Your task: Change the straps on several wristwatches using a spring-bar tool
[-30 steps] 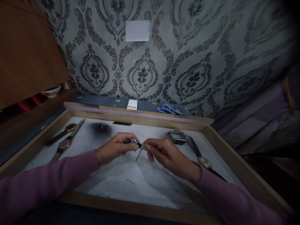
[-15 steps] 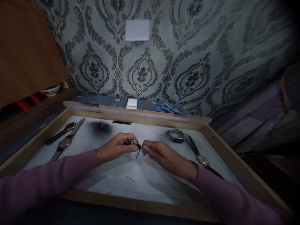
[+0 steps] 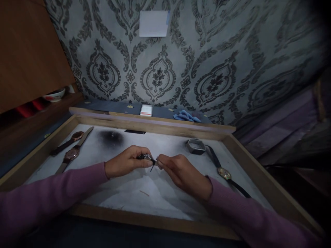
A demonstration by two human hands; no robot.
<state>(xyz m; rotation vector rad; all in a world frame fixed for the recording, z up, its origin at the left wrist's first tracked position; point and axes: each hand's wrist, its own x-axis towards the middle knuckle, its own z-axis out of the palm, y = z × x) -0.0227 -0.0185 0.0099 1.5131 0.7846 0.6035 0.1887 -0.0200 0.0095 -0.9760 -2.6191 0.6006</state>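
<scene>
Since half a second ago, the right hand (image 3: 178, 172) has rolled over a little, its wrist drawn inward, and the thin dark strip (image 3: 153, 166) beside its fingertips stands more upright; the view has also tipped slightly downward. Near the middle of the wooden tray (image 3: 152, 217), above its white bottom, the left hand (image 3: 129, 161) pinches a watch (image 3: 148, 157) between thumb and fingers. On the right, the grip is narrow, closed on a small pale piece (image 3: 156, 162) at the watch's end, too small to identify. Two brown watches (image 3: 71, 154) lie at the tray's left side; a grey band (image 3: 196, 146) and a black-strapped watch (image 3: 224, 173) lie at its right. One thin stick (image 3: 144, 193) rests nearer the front, and a blue cloth (image 3: 186, 115) sits behind the tray's far edge.
</scene>
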